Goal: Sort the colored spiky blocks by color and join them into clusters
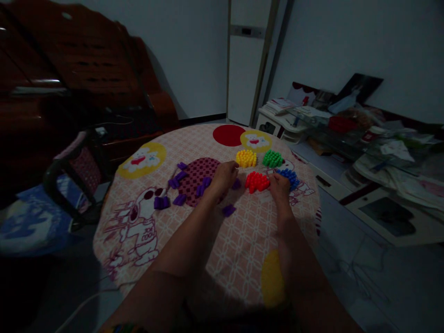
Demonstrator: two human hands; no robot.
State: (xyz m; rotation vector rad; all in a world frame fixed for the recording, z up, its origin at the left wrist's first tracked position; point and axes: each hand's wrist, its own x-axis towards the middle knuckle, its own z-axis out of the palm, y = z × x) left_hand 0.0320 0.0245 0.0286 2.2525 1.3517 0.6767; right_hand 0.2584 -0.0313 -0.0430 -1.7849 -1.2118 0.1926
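Note:
My left hand (pixel 225 177) is over the table with its fingers curled together, just left of a cluster of small yellow peg-like pieces (pixel 246 158). Whatever it may hold is hidden. My right hand (pixel 280 186) has its fingers pinched together at the right edge of a red cluster of similar pieces (pixel 256 182); I cannot make out what is between them. Behind that hand, and partly covered by it, is a blue cluster (pixel 290 178). Farther back lies a green cluster (pixel 273 158). A purple block-like piece (pixel 229 211) lies nearer me, between my forearms.
Several purple pieces (pixel 179 178) are scattered on the left of the round table, which has a patterned cloth (pixel 239 249). A chair (pixel 78 171) stands at the left. To the right is a cluttered low cabinet (pixel 347 138), with cables (pixel 367 268) on the floor.

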